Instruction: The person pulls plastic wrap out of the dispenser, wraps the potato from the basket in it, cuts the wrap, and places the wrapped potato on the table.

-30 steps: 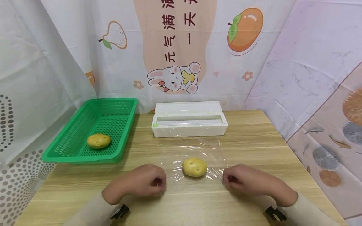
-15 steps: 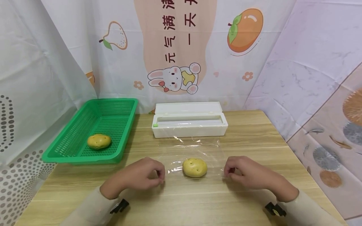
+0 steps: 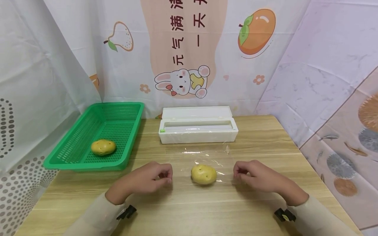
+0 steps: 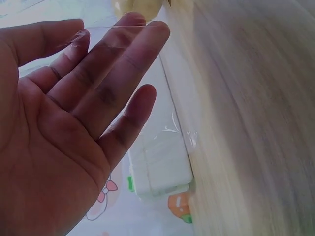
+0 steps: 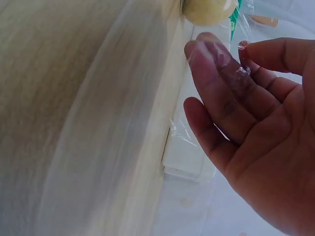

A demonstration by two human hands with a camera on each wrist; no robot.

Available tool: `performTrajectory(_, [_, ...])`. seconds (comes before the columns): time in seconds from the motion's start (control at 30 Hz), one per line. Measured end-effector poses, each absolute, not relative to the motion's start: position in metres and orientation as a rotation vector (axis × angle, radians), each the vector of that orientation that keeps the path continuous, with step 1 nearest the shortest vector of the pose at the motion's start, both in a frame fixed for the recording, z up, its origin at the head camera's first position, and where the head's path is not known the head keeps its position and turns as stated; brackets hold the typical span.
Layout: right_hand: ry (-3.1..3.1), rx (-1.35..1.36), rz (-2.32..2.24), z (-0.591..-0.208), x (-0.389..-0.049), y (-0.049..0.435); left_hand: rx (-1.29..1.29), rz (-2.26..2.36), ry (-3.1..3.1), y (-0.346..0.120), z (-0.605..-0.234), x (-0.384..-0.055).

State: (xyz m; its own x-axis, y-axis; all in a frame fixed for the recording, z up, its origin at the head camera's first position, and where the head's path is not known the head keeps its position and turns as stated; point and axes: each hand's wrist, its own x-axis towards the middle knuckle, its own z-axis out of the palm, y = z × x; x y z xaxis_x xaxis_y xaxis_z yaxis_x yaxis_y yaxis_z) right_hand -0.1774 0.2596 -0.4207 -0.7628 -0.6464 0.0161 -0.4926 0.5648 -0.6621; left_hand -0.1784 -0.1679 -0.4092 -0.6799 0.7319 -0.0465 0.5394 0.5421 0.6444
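Observation:
A yellow potato [image 3: 203, 174] sits mid-table between both hands. A sheet of clear cling film [image 3: 217, 163] runs toward me from the white dispenser box [image 3: 199, 137] and overlaps the potato in the head view. My left hand [image 3: 149, 178] pinches the film's near left corner between thumb and forefinger, the other fingers extended, as the left wrist view shows. At the near right corner, my right hand [image 3: 258, 177] pinches the film the same way; crumpled film [image 5: 243, 73] gathers at those fingertips in the right wrist view.
The dispenser's lid [image 3: 197, 112] stands raised, and a small green slider [image 3: 162, 130] sits at its left end. To the left is a green basket [image 3: 127, 154] with another potato [image 3: 103, 147] in it. Printed cloth [image 3: 233, 88] hangs behind the wooden table [image 3: 203, 213].
Both hands have shifted slightly away from me, toward the dispenser, still pinching the film. Its glints have moved, with fewer creases around the potato. The potato has stayed put.

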Motion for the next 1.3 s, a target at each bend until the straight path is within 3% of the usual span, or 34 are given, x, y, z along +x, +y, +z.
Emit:
performTrajectory(0.47, [2.466,-0.831,-1.134,-0.429,-0.186,0.260,0.946,0.999,2.425,-0.166,-0.413,-0.185])
performTrajectory(0.73, [2.452,-0.667,-1.169,-0.435,-0.190,0.253,0.731,1.110,2.401,-0.163,-0.424,-0.194])
performTrajectory(1.3, [2.685,-0.506,-0.841,-0.441,-0.192,0.228,0.601,0.800,2.681,-0.137,-0.440,-0.199])
